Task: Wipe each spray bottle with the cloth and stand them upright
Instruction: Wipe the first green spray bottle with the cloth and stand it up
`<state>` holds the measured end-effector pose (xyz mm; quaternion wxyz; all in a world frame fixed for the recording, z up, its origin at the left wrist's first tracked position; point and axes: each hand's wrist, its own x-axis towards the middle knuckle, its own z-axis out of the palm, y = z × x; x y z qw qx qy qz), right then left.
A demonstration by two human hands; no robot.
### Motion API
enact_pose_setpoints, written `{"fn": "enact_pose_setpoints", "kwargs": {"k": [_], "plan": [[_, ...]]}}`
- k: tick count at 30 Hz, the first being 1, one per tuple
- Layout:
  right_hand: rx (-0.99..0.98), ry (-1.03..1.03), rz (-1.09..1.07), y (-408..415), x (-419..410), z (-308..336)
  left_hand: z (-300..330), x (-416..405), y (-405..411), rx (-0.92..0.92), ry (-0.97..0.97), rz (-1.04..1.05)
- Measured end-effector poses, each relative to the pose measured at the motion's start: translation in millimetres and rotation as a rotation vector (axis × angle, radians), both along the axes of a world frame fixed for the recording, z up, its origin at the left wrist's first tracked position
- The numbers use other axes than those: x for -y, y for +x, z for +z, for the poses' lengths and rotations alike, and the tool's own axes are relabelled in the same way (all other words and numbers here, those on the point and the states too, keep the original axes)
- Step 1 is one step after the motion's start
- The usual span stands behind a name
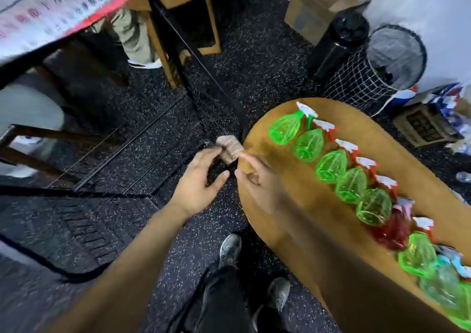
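Both hands are raised over the floor just off the left edge of the wooden surface (280, 218). The left hand (197, 179) pinches a small folded cloth (229, 149), tan and ribbed, between its fingertips, with the thumb stretched toward the right. The right hand (257, 179) sits just beside it, its fingers reaching to the cloth's right edge; motion blur makes it impossible to tell whether it grips the cloth or only touches it.

The spray bottles lie on their sides in one row along the surface, running from the far end toward the near right corner, each touching or nearly touching the next. The farthest is a green bottle (286, 127) with a white and green trigger head. Five more green bottles follow, with red and white heads. A red bottle (393, 230) lies after them, then another green bottle (418, 255), then a pale blue-green bottle (443, 287) at the near right, blurred. None stands upright.

On the floor beyond the surface stand a wire mesh bin (377, 70) and a black cylinder (339, 42) just left of it. The person's two grey shoes (229, 250) show below, on dark speckled flooring.
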<state>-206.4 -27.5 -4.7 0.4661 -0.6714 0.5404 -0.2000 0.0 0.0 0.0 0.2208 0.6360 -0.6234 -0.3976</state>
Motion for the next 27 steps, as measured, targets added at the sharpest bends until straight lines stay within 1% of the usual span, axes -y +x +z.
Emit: {"fn": "enact_pose_setpoints", "kwargs": {"k": [1, 3, 5, 9, 12, 14, 16, 18, 21, 23, 24, 27], "plan": [[0.014, 0.004, -0.049, 7, 7, -8, -7, 5, 1, 0.003, -0.002, -0.004], [-0.06, 0.009, -0.091, 15, 22, -21, -15, 14, 2, 0.034, 0.015, -0.033], [-0.132, 0.008, -0.075, 22, 36, -40, -25, 22, -1, 0.052, 0.032, -0.06], [-0.124, 0.029, -0.038, 29, 48, -69, -38, 27, -5, 0.103, -0.006, -0.056], [-0.13, -0.111, -0.106, 20, 38, -60, -36, 26, -13, 0.121, -0.057, -0.06], [-0.074, -0.197, -0.175, 7, 26, -46, -31, 25, -23, 0.131, -0.135, -0.092], [-0.027, -0.274, -0.221, -14, 12, -35, -24, 23, -42, 0.138, -0.211, -0.161], [-0.048, -0.321, -0.253, -38, -3, -26, -19, 20, -67, 0.142, -0.244, -0.23], [-0.105, -0.34, -0.322, -87, -30, -21, -15, 9, -117, 0.095, -0.247, -0.316], [-0.091, -0.325, -0.377, -120, -47, -25, -22, 1, -151, 0.066, -0.228, -0.359], [-0.061, -0.299, -0.415, -138, -56, -28, -27, -3, -169, 0.051, -0.234, -0.373], [0.115, -0.228, -0.483, -189, -81, -39, -56, -20, -221, -0.017, -0.298, -0.398]]}}
